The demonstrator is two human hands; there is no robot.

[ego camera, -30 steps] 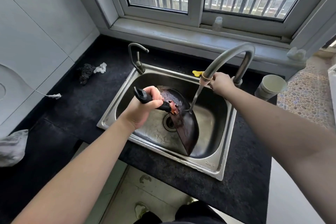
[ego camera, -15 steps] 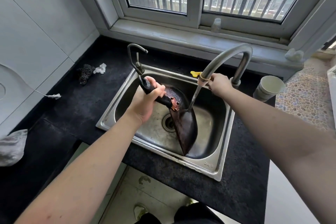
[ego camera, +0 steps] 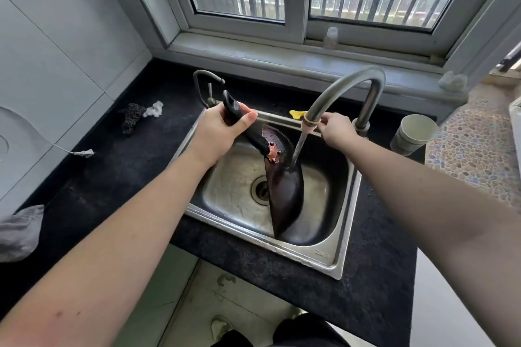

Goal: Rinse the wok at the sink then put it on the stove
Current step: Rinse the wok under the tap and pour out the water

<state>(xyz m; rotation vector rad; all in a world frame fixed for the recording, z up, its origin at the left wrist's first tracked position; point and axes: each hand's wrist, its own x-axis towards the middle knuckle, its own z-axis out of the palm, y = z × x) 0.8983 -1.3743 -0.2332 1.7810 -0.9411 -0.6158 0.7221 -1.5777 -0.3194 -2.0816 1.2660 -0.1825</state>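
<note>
A dark wok [ego camera: 284,186] stands on edge inside the steel sink [ego camera: 332,258], its rim resting near the front wall. My left hand [ego camera: 222,132] grips its black handle above the sink's back left corner. A rusty riveted bracket joins the handle to the wok. Water runs from the tall curved faucet [ego camera: 346,84] onto the wok's inside. My right hand [ego camera: 335,129] pinches the faucet's spout end. The stove is out of view.
A small second tap [ego camera: 201,84] stands at the sink's back left. A black scrubber [ego camera: 131,118] and white scrap lie on the dark counter [ego camera: 112,166]. A paper cup [ego camera: 414,134] sits right of the faucet. A small bottle [ego camera: 330,36] stands on the window sill.
My left hand has lifted and swung the handle back toward the small tap, tipping the wok steeper onto its edge. My right hand stays on the spout with water still running.
</note>
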